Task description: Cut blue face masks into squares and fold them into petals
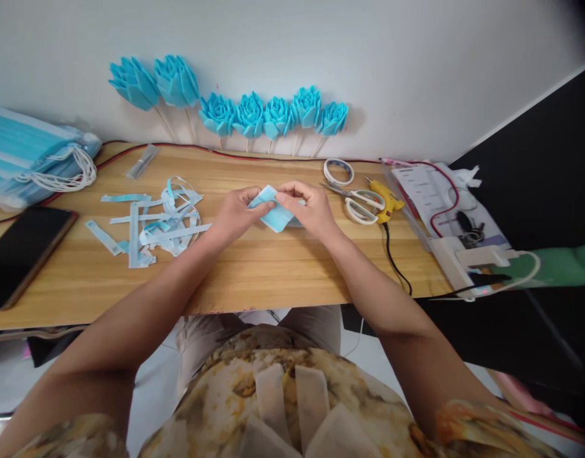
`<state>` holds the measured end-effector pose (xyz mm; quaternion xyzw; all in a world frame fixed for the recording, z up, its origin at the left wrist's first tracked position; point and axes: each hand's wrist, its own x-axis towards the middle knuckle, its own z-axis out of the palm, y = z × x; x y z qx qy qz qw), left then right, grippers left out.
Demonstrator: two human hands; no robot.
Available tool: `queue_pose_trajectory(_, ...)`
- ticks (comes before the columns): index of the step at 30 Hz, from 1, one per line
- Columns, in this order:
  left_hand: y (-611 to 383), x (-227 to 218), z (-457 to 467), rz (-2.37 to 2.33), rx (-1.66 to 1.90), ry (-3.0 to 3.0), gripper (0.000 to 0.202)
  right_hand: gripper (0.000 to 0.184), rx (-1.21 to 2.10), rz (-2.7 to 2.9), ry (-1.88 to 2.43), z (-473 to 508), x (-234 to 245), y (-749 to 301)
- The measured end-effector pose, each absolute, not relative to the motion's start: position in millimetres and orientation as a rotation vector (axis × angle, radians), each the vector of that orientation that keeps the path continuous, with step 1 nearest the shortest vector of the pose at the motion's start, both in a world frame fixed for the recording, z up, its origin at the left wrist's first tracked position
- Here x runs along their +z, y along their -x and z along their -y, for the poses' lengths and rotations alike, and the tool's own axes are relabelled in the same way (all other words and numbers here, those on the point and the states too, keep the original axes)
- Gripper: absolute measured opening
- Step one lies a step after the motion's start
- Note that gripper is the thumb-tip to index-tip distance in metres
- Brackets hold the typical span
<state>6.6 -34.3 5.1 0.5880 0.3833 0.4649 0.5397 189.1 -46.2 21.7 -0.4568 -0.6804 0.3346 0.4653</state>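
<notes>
Both hands meet over the middle of the wooden table (273,273), holding a small light blue square of face mask fabric (277,219). My left hand (237,213) pinches its left side, thumb lying across the front. On the opposite side my right hand (314,207) grips the upper right edge between thumb and fingers. The piece is tilted with one corner pointing up. Something greyish on the table shows partly behind the right hand; I cannot make out what it is.
Cut mask strips (151,222) lie left, near a phone (27,254) and stacked masks (29,152). Blue fabric flowers (249,114) on sticks lean against the wall. Right are scissors (361,207), a tape roll (338,172), a yellow glue gun (387,202) and a power strip (447,267).
</notes>
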Motion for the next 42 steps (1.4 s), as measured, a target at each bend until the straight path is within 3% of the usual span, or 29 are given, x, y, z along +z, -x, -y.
queue_pose_trajectory(19,-4,10,34,-0.865,1.030,-1.413,0.036,0.029,0.524,1.564,1.096,41,11,-194)
queue_pose_trajectory(28,-1,15,36,-0.741,0.986,-1.406,0.036,0.032,0.734,1.478,1.034,39,11,-195)
queue_pose_trajectory(42,-1,9,29,-0.925,1.259,-1.347,0.035,0.024,1.018,1.460,1.090,33,10,-196)
